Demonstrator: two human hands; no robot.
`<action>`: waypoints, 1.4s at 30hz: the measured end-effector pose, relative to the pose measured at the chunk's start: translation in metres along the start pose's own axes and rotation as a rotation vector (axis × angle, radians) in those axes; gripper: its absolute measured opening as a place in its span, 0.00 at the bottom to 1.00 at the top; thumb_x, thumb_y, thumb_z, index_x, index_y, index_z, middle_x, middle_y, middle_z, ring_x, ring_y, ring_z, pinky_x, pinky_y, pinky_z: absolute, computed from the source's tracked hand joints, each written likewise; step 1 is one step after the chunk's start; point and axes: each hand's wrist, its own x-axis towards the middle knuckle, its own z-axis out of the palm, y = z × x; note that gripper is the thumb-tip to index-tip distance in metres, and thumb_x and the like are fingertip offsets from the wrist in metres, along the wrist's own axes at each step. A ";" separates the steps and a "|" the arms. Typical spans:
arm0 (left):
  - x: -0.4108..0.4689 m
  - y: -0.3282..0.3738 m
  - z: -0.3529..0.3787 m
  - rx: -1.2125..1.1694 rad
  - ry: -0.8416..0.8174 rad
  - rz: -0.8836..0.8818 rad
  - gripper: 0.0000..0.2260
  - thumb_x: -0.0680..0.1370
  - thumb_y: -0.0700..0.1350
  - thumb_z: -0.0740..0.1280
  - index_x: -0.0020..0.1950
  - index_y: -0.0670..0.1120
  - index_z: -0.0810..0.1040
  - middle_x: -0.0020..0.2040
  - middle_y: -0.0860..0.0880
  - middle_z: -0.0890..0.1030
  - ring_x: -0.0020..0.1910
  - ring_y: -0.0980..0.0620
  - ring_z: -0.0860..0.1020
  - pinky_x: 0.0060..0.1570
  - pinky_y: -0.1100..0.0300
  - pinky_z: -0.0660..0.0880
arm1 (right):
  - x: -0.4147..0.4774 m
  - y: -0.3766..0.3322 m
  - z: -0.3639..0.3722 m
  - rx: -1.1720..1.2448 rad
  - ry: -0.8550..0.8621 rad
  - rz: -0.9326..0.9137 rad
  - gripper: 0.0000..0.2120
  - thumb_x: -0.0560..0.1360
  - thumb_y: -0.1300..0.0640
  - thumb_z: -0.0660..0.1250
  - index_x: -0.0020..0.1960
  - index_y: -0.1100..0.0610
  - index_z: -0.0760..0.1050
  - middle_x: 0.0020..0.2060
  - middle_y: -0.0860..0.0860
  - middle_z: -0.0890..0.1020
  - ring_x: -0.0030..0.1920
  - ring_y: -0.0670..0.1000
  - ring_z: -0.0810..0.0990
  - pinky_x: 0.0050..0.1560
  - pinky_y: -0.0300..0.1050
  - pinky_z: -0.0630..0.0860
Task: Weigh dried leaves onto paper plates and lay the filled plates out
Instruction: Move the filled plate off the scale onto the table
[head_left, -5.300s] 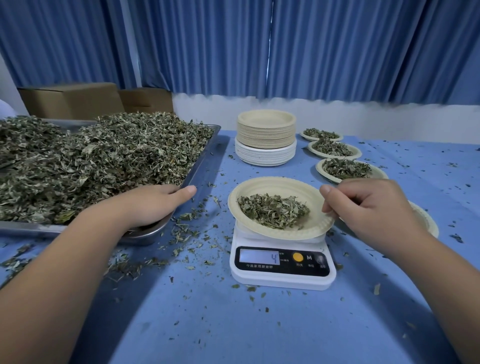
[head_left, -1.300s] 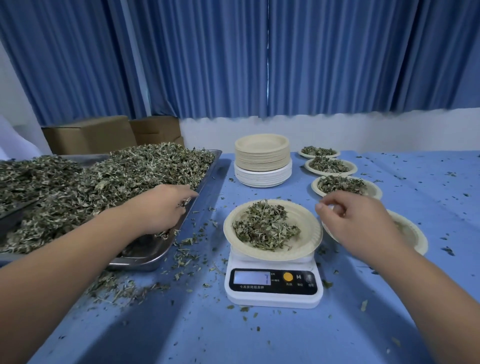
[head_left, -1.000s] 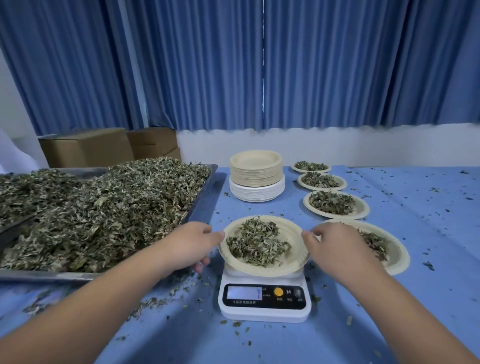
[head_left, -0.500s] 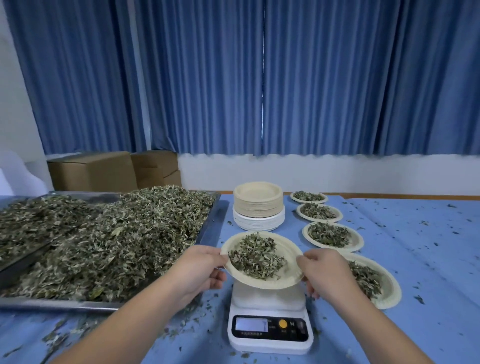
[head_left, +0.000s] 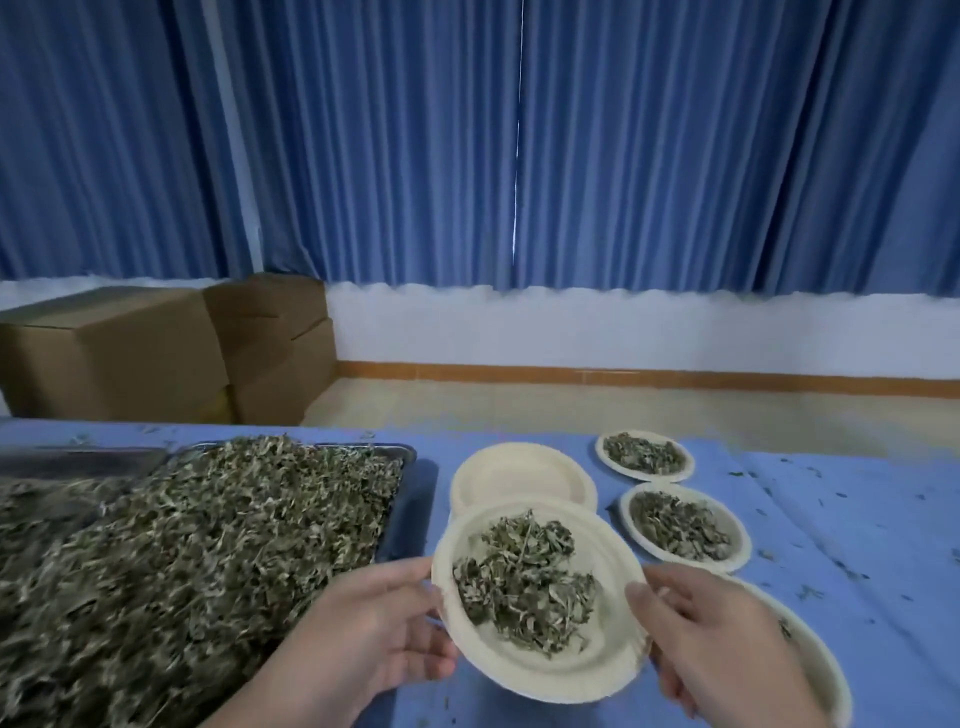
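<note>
Over the table (head_left: 857, 545), left fingers (head_left: 405, 574) and right fingers (head_left: 657, 592) grip the plate's (head_left: 545, 675) opposite rims.

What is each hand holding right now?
Left hand: grips the left rim of the filled paper plate.
Right hand: grips the same plate's right rim.

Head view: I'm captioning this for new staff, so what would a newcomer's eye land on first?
First, the paper plate of dried leaves, held between the left hand and the right hand, low in the centre. Next, the metal tray heaped with loose leaves fills the left side, and the blue curtains span the whole back wall.
</note>
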 end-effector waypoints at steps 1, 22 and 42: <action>0.008 0.009 0.005 -0.017 0.033 -0.027 0.09 0.78 0.32 0.64 0.47 0.36 0.84 0.35 0.34 0.79 0.27 0.43 0.77 0.28 0.55 0.79 | 0.010 -0.006 -0.004 0.004 -0.010 0.019 0.07 0.77 0.50 0.65 0.41 0.44 0.76 0.23 0.55 0.80 0.20 0.48 0.75 0.23 0.34 0.69; 0.265 0.124 0.081 0.112 0.355 -0.122 0.10 0.76 0.30 0.60 0.41 0.38 0.79 0.39 0.40 0.79 0.36 0.44 0.77 0.33 0.59 0.76 | 0.289 -0.018 -0.021 0.578 0.013 0.520 0.03 0.76 0.70 0.65 0.43 0.68 0.75 0.29 0.60 0.77 0.26 0.54 0.75 0.27 0.44 0.76; 0.279 0.100 0.036 0.203 0.512 0.041 0.09 0.80 0.38 0.61 0.50 0.47 0.80 0.41 0.48 0.78 0.42 0.51 0.78 0.36 0.58 0.72 | 0.328 0.061 0.044 0.595 0.204 0.824 0.06 0.74 0.71 0.64 0.39 0.66 0.74 0.37 0.63 0.80 0.37 0.61 0.80 0.43 0.56 0.80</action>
